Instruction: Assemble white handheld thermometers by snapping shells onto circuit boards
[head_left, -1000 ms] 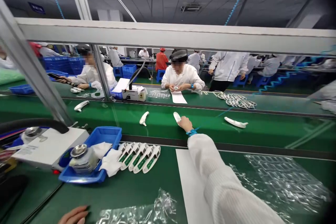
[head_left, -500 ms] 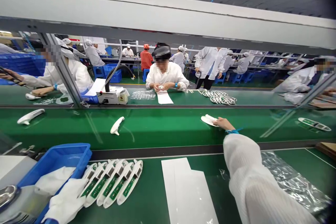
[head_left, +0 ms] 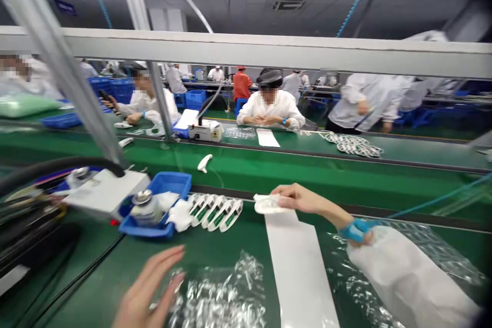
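Observation:
My right hand [head_left: 298,199], with a blue wristband, is closed on a white plastic housing [head_left: 267,205], held over the top end of a long white paper sheet [head_left: 298,266]. Low on the left, my left hand [head_left: 154,289] has its fingers and thumb apart and holds nothing. It is beside a clear plastic bag [head_left: 219,294] on the green table. Several white housings with green boards [head_left: 216,211] lie in a slanted row beyond the left hand. White cloth [head_left: 180,215] touches the row's left end.
A blue tray [head_left: 169,183] with a metal-topped bottle [head_left: 144,207] stands at the left, by a white box [head_left: 109,189] and a black cable. Beyond, a green belt [head_left: 246,177] carries a white handle-shaped part [head_left: 205,163]. People in white work across it.
My right hand has brought the white housing from the belt back toward me, over the paper. My left hand has come into view. The camera view has turned left and down.

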A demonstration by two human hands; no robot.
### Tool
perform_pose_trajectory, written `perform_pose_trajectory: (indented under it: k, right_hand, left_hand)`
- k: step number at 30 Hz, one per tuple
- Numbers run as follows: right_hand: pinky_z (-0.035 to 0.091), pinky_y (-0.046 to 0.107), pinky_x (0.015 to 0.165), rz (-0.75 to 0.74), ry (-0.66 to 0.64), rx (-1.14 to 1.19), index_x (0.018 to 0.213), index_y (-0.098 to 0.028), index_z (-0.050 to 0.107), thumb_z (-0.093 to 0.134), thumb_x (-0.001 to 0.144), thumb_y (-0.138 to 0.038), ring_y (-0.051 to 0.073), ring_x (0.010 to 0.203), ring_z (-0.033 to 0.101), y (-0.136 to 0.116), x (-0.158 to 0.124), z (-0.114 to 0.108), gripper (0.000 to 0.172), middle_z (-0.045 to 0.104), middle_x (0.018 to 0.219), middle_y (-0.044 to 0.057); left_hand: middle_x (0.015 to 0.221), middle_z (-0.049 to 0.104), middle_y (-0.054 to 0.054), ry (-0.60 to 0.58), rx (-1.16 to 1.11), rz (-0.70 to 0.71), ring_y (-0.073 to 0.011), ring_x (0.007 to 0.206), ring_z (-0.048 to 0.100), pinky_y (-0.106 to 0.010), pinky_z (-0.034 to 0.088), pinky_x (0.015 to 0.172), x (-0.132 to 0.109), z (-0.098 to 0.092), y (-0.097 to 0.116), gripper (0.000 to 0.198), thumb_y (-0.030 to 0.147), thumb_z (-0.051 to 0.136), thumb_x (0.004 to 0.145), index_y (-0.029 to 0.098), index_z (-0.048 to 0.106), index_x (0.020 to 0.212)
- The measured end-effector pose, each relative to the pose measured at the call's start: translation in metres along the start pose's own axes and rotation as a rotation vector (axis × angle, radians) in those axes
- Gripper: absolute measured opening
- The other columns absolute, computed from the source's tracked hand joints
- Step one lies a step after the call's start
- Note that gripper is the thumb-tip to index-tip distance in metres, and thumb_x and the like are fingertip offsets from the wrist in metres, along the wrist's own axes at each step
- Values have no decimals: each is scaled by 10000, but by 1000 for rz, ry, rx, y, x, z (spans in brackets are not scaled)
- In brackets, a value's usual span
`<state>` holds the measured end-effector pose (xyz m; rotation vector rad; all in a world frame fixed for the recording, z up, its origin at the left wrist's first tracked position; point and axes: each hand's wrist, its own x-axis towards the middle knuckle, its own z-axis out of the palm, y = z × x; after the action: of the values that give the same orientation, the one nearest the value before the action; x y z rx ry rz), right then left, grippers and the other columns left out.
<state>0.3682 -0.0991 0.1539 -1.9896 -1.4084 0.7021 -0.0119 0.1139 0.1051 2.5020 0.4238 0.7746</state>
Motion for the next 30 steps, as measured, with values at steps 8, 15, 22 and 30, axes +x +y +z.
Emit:
perform_pose_trajectory:
  k: [8, 15, 22, 30]
  right_hand:
    - [437, 300, 904, -194, -259, -48, 722, -153, 656, 541, 900, -337, 194, 1038, 566, -163, -39, 142, 281, 597, 1153, 67]
    - [444, 239, 587, -91, 15, 1, 1049, -214, 644, 408, 955, -401, 138, 611, 566, -178, -74, 150, 315, 601, 728, 46]
    - [313, 193, 537, -24, -208, 170, 791, -151, 667, 512, 913, -440, 89, 579, 443, -176, -81, 189, 349, 572, 653, 12]
    - [334, 180, 603, 10, -208, 123, 736, -152, 664, 594, 861, -275, 97, 663, 496, -172, -78, 211, 188, 602, 712, -1]
  left_hand:
    - [1192, 620, -184, -536, -136, 51, -314, 1037, 614, -438, 503, 868, -15, 3, 46, 722, 45, 443, 764, 162, 292, 1460]
    - [574, 567, 16, -343, -1070, -618, -90, 472, 481, -203, 394, 508, -72, -2, 35, 399, 479, 499, 885, 130, 547, 1073]
    - [826, 672, -75, -247, -1559, -806, -116, 697, 601, -243, 456, 711, -91, 5, 55, 402, 363, 775, 703, 108, 563, 929]
    - [531, 414, 72, -375, -1487, -898, -12, 444, 298, -162, 145, 406, -101, 23, 67, 498, 551, 761, 648, 136, 500, 735]
